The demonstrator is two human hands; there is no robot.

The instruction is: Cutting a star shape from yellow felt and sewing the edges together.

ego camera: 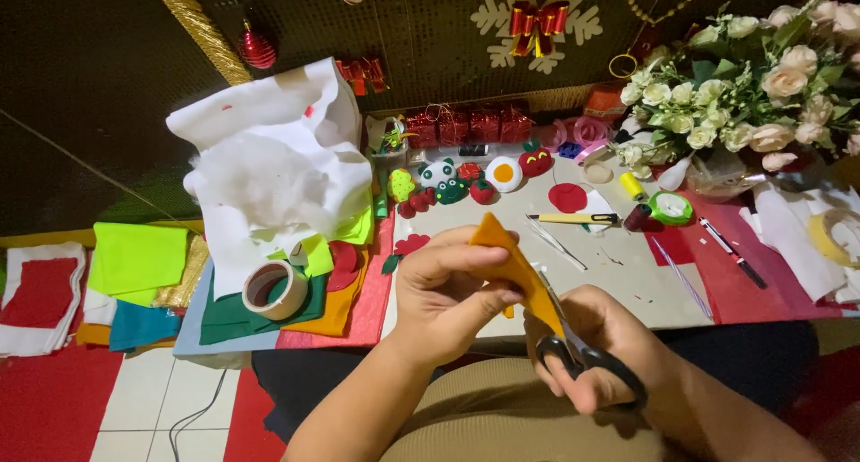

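Orange felt piece (pixel 511 265) — a flat, roughly triangular scrap — is held up over the person's lap, just in front of the near edge of the low table (pixel 618 283). The left hand (pixel 448 296) pinches it, thumb on the near face and fingers folded behind, so the point stands upward. The right hand (pixel 596 350) is closed through the loops of the black-handled scissors (pixel 573 341), whose blades run up along the right edge of the felt; whether the blades are parted or shut cannot be told from here.

To cut cleanly, the felt wants to stay taut between the pinching fingers, with the blades biting deep near the pivot rather than nipping at the tips. Better to turn the felt into the blades than to twist the scissors — the edge should come out smoother that way. The left thumb sits near the cutting line and would be safer a little further back.

On the table lie small finished felt figures (pixel 452 184), a yellow-handled utility knife (pixel 573 218), a roll of tape (pixel 275 289) and stacked coloured felt sheets (pixel 143 260).
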